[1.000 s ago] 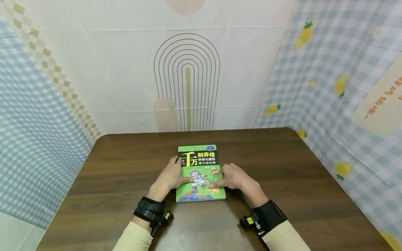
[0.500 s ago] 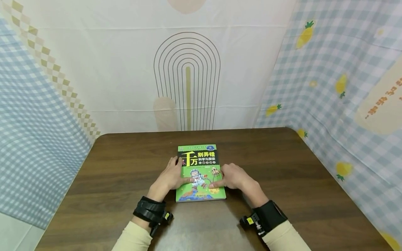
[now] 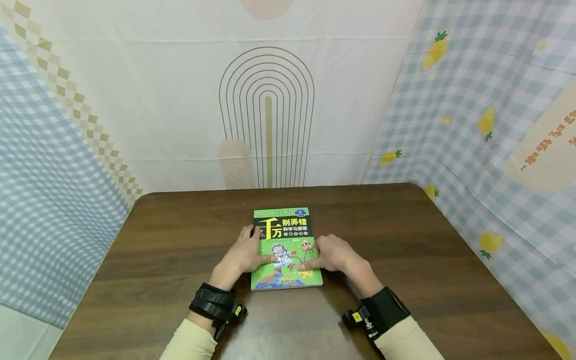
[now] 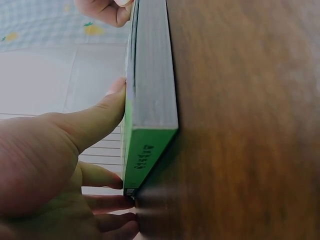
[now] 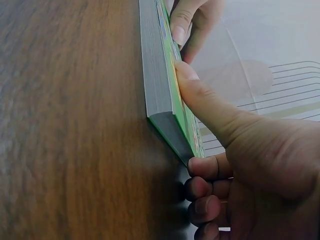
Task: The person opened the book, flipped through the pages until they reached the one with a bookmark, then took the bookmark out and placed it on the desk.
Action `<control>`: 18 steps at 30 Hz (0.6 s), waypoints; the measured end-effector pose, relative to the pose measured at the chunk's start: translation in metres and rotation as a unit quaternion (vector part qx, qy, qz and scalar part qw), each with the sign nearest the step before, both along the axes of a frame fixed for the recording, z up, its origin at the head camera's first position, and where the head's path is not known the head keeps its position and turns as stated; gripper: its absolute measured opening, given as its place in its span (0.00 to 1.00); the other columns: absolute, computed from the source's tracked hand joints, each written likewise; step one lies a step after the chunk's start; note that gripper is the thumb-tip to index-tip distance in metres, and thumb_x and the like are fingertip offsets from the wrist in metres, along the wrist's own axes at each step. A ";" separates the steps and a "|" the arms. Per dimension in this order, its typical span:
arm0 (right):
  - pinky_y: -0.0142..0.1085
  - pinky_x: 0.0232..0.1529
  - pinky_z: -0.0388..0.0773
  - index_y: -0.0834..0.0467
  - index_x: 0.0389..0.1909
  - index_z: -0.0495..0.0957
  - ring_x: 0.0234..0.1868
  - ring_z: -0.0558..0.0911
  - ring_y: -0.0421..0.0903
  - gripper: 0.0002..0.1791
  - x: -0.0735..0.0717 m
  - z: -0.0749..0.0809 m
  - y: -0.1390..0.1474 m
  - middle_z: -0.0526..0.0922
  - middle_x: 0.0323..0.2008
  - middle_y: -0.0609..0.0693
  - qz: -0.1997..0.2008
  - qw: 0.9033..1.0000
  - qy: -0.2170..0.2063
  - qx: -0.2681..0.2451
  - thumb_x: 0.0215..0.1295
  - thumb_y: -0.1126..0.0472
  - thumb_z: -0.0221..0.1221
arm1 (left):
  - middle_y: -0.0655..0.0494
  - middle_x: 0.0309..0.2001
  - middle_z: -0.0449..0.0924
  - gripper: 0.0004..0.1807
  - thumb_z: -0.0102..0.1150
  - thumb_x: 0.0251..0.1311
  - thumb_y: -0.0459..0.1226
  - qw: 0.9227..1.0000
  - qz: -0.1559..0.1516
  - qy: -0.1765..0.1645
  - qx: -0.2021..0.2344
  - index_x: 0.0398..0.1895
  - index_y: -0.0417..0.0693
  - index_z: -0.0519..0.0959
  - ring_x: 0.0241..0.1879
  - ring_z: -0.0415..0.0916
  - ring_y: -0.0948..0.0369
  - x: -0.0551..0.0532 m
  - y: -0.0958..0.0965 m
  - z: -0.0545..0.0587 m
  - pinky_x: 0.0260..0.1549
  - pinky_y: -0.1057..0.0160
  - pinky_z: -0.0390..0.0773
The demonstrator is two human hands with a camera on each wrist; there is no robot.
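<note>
Green book (image 3: 288, 247) — I've got it from both sides: left hand (image 3: 244, 254) thumb on cover, fingers at the spine; right hand (image 3: 336, 253) thumb on cover, fingers curled at the page edge. Both grips spread just book-thick. It lies cover up on the brown table (image 3: 405, 240). Black wrist straps (image 3: 212, 303), cream sleeves (image 3: 191, 342) — white cloth (image 3: 171, 110) behind, checked cloths (image 3: 54, 165) either side.
</note>
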State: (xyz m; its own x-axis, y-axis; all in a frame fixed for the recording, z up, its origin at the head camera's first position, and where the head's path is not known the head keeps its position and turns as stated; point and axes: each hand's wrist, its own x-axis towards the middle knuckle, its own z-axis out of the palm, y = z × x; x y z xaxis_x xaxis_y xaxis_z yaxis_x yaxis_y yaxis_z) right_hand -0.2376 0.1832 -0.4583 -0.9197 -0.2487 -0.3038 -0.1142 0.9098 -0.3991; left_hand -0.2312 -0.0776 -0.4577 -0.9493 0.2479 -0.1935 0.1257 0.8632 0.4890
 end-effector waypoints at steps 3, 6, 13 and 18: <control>0.35 0.24 0.68 0.53 0.29 0.81 0.24 0.73 0.44 0.32 0.000 0.000 0.000 0.76 0.23 0.47 0.000 1.000 0.002 0.004 0.50 0.27 0.75 | 0.32 0.84 0.42 0.56 0.70 0.67 0.54 1.000 0.000 -0.003 0.002 0.84 0.33 0.50 0.83 0.38 0.39 0.000 0.000 0.000 0.78 0.39 0.53; 0.35 0.24 0.67 0.53 0.29 0.80 0.23 0.72 0.44 0.33 0.000 -0.001 0.000 0.74 0.23 0.47 0.001 1.000 0.005 0.005 0.50 0.27 0.75 | 0.32 0.84 0.42 0.56 0.70 0.68 0.53 1.000 -0.001 -0.006 0.001 0.83 0.32 0.49 0.83 0.38 0.39 0.000 0.001 0.000 0.79 0.39 0.53; 0.35 0.23 0.67 0.53 0.29 0.80 0.23 0.72 0.43 0.33 0.000 -0.002 0.001 0.74 0.22 0.47 0.006 1.000 0.004 0.004 0.50 0.27 0.75 | 0.32 0.84 0.41 0.56 0.69 0.68 0.54 1.000 -0.004 -0.006 -0.006 0.83 0.32 0.49 0.83 0.37 0.39 0.001 0.001 0.001 0.78 0.39 0.53; 0.35 0.24 0.68 0.53 0.30 0.80 0.24 0.72 0.44 0.33 -0.001 -0.003 0.001 0.74 0.23 0.47 0.008 1.000 0.005 0.011 0.50 0.26 0.74 | 0.32 0.84 0.41 0.55 0.69 0.68 0.55 1.000 -0.005 -0.005 -0.009 0.83 0.33 0.50 0.84 0.37 0.39 0.001 0.000 0.000 0.78 0.39 0.53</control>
State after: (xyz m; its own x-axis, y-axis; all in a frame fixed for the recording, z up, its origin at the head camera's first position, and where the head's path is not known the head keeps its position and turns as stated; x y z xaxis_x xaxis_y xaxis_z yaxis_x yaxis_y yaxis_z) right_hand -0.2384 0.1843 -0.4610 -0.9190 -0.2566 -0.2994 -0.1325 0.9161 -0.3785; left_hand -0.2301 -0.0771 -0.4577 -0.9446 0.2543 -0.2077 0.1301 0.8707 0.4743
